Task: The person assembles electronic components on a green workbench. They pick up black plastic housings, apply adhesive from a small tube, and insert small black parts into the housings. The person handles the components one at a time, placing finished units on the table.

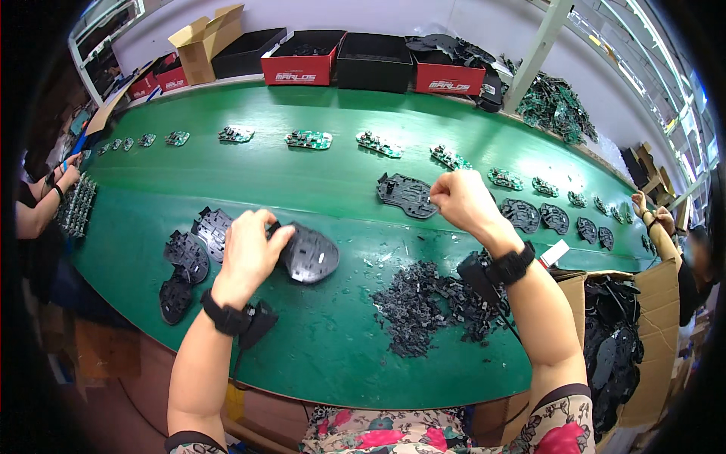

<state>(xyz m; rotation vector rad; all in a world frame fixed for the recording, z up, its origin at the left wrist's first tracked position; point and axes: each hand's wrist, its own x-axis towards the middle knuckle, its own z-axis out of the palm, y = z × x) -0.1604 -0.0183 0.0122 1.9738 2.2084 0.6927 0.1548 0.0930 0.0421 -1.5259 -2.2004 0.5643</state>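
Note:
My left hand (pixel 253 246) is closed at the left edge of a black rounded plastic shell (pixel 310 256), which looks slightly blurred. Further right, my right hand (pixel 463 200) has its fingers pinched together; whatever sits in the pinch is too small to name. Those fingertips are at the right edge of another black plastic shell (pixel 407 195), whose inner side faces up. Beside my left hand lie several similar black shells (pixel 187 256), partly overlapping. Between my forearms spreads a heap of small black plastic pieces (pixel 423 310). Both wrists wear black straps.
Green circuit boards (pixel 308 140) run in a row along the green table (pixel 340 363). More black shells (pixel 520 216) lie right. Boxes (pixel 376 64) line the back; a carton of black parts (pixel 654 333) stands near right. Other people's hands (pixel 69 172) work at both ends.

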